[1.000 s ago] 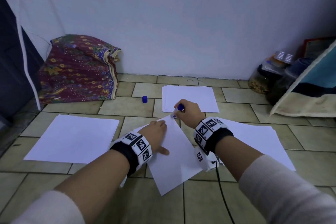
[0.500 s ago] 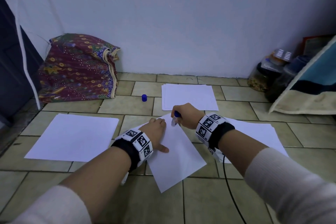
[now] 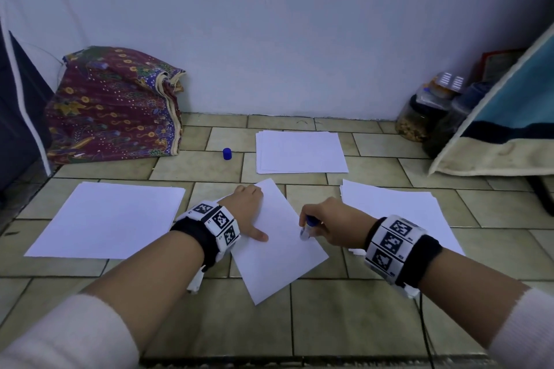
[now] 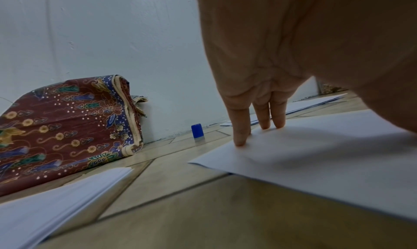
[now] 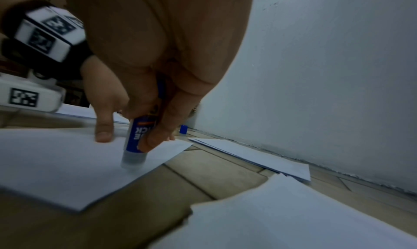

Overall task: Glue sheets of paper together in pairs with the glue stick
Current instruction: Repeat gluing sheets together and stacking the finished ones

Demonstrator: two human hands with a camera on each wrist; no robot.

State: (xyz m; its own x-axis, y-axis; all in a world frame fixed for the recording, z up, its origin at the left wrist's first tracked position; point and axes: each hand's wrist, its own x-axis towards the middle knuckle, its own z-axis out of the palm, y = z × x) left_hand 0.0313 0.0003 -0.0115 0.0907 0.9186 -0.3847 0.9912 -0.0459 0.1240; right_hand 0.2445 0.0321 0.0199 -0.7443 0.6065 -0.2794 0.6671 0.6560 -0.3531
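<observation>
A single white sheet (image 3: 275, 252) lies askew on the tiled floor in front of me. My left hand (image 3: 247, 210) presses it flat with straight fingers (image 4: 240, 128) near its far left edge. My right hand (image 3: 325, 226) grips a blue-and-white glue stick (image 3: 307, 228) (image 5: 137, 140), tip down on the sheet near its right edge. The stick's blue cap (image 3: 227, 154) (image 4: 197, 130) stands on the floor by the wall. White paper stacks lie at the left (image 3: 108, 219), at the back (image 3: 299, 151) and at the right (image 3: 398, 210).
A folded patterned cloth (image 3: 114, 108) sits against the wall at the left. Jars (image 3: 419, 117) and a blue-and-cream cushion (image 3: 503, 135) stand at the right. A black cable (image 3: 425, 329) trails from my right wrist band. The wall (image 3: 269, 24) closes the far side.
My right hand has drawn the glue stick from the sheet's far corner down along its right edge toward me. The left hand stays pressed on the sheet.
</observation>
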